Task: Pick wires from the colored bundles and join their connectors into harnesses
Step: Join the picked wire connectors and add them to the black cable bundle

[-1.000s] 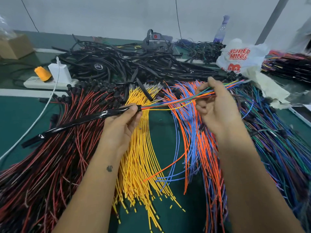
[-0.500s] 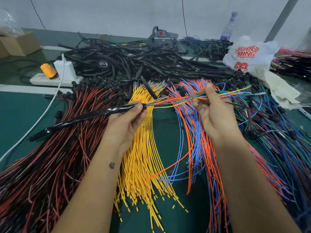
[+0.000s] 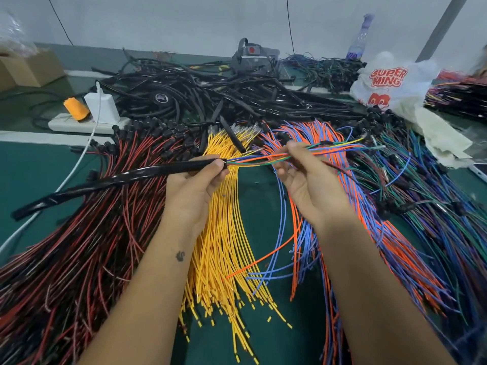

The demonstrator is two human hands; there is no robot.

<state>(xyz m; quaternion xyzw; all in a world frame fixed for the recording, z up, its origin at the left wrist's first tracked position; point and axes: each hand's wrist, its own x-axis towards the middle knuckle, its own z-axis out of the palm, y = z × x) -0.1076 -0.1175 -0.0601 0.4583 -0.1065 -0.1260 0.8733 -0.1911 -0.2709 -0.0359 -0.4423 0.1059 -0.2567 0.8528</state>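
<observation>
A black sleeve (image 3: 118, 180) runs across the middle of the view, held above the table (image 3: 26, 169), and a thin fan of mixed wires (image 3: 263, 160) comes out of its mouth: orange, blue, green, yellow. The left hand (image 3: 195, 188) pinches the sleeve right at that mouth, its grip narrow, thumb and fingers closed on the black end. The right hand (image 3: 305, 185) holds the loose wires a little further along, fingers curled round them near the thumb, with their far ends reaching out over the heap on the right.

The step looks like gathering these picked wires into one neat run at the sleeve. To do it well, I'd keep the left pinch firm at the mouth so nothing slides back in, and let the right hand draw the strands level and straight, ends even, no strand crossing another.

Below the hands lie the supplies: the yellow bundle (image 3: 224, 259) directly under them, orange and blue wires (image 3: 369, 246) to the right, red and black wires (image 3: 79, 246) to the left. Watch for snagging a stray from those piles. Further back sit a tangle of black cables (image 3: 210, 96), a power strip (image 3: 79, 123) and a white plastic bag (image 3: 390, 83).
</observation>
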